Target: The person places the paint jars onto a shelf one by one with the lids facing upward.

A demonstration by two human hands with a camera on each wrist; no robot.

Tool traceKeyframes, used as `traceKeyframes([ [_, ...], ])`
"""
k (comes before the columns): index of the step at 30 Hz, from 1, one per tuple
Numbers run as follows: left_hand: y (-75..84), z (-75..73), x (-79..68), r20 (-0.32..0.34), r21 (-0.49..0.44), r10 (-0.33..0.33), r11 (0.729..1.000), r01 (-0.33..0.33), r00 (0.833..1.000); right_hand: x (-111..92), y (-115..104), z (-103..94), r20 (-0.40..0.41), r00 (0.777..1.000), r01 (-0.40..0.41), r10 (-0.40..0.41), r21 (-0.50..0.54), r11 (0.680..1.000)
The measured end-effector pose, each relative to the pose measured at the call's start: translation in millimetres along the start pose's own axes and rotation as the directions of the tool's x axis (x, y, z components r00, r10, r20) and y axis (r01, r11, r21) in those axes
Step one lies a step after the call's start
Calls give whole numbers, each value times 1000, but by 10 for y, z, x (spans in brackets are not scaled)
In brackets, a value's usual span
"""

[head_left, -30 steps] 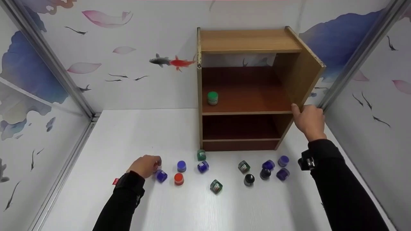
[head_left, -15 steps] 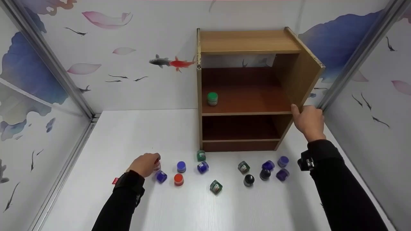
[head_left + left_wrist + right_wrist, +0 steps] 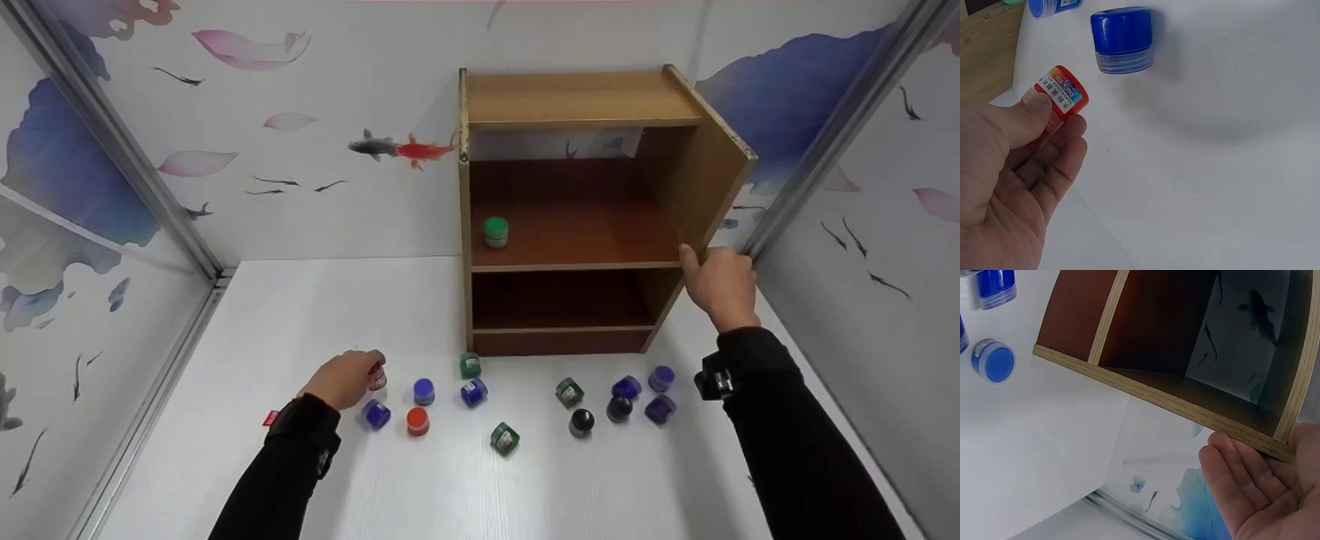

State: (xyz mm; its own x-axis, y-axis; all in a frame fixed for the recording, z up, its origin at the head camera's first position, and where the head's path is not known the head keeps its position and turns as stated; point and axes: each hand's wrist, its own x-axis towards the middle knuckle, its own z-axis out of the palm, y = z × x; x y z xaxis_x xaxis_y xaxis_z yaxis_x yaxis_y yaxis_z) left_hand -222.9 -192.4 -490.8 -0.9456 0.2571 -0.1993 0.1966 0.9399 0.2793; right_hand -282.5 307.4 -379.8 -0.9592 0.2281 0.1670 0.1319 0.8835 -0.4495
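Note:
In the left wrist view my left hand (image 3: 1022, 152) pinches a red paint jar (image 3: 1066, 93) between thumb and fingers, its printed label facing the camera. From the head, this hand hovers over the left of the white table, just behind a blue paint jar (image 3: 376, 413). My right hand (image 3: 722, 289) grips the front edge of the right side panel of a small wooden shelf cabinet (image 3: 577, 97). Its thumb lies on the inner side, and the right wrist view has the fingers (image 3: 1224, 478) along the outer face. A green-capped jar (image 3: 496, 233) stands inside the cabinet, at the left of the upper compartment.
Several more paint jars are scattered before the cabinet: an orange-red one (image 3: 418, 421), a dark green one (image 3: 505, 438), a black one (image 3: 581, 422) and a purple one (image 3: 660, 409). A small red item (image 3: 271, 418) lies by the left sleeve. Printed wall panels enclose the table (image 3: 322, 300).
My left hand has shifted slightly right and away from me with the red paint jar, which shows more now. The right hand keeps its place on the cabinet.

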Motion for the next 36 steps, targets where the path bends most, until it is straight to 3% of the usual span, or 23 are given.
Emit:
traceKeyframes([
  [8, 111, -68, 45, 4, -13, 10, 1000, -10, 1000, -9, 5, -2, -12, 1000, 9, -9, 9, 1000],
  [17, 315, -189, 68, -24, -5, 95, 995, -95, 995, -24, 0, -9, -20, 1000, 23, -23, 7, 1000],
  [26, 581, -327, 63, 40, -25, 88, 996, -87, 995, -14, -7, -12, -4, 1000, 29, -29, -10, 1000],
  [36, 858, -441, 70, 39, -31, 175, 984, -173, 984, 1, -7, 1, -8, 1000, 13, -13, -13, 1000],
])
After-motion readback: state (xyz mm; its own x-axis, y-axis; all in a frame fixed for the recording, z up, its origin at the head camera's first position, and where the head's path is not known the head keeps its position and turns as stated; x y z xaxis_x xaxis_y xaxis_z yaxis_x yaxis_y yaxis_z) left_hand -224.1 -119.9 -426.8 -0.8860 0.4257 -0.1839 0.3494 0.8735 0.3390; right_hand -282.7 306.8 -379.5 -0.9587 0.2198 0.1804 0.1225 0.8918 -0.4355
